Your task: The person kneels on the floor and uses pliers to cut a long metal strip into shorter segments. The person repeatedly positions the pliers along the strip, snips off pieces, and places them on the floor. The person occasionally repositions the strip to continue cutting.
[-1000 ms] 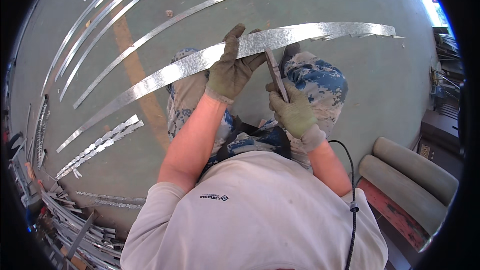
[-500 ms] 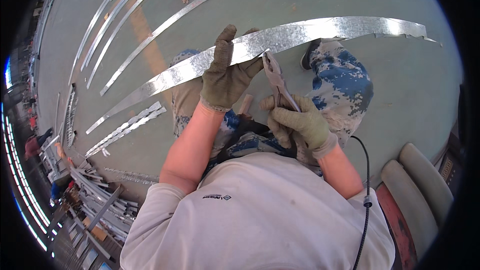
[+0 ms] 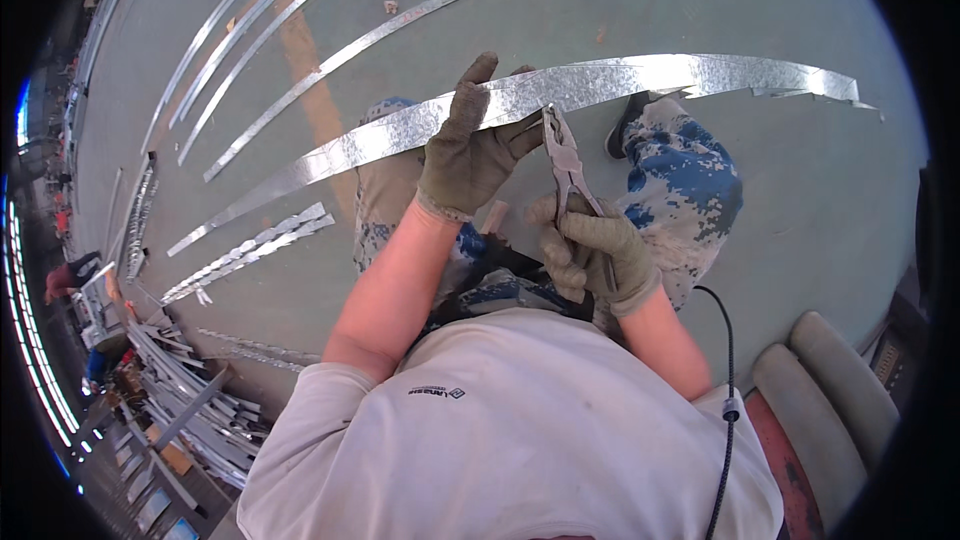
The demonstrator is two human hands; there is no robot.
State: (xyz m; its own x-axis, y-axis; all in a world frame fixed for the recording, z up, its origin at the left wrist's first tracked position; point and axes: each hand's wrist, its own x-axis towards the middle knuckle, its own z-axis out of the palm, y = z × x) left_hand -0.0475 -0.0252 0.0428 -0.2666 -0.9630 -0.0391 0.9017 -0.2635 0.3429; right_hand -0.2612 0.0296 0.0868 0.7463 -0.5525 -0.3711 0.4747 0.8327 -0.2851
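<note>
A long, gently curved strip of shiny silver sheet metal (image 3: 640, 77) is being held across the front of the body, its ends pointing toward nearly three o'clock and between eight and nine o'clock from the olive-green gloved left hand (image 3: 465, 165). At its lower edge, at two o'clock from that hand, the nose of a pair of grey metal pliers (image 3: 563, 160) is being presented. For this step to be done well, it is judged, the strip should be steadied close to the pliers, the nose squared to the edge, and the left fingertips guarded, since they are being placed just beside the jaws.

The strip is being gripped by the left hand with the thumb laid over its face and fingers passed behind; the thumb is being stretched fairly straight. The pliers are being held by the olive-green gloved right hand (image 3: 605, 245), with fingers loosely curled about spread handles and the nose aimed toward eleven o'clock. Whether the metal is being bitten or merely touched cannot be told.

On the grey-green floor (image 3: 800, 180), a pair of crinkled silver metal offcuts (image 3: 250, 255) is lying at eight o'clock from the left hand.
</note>
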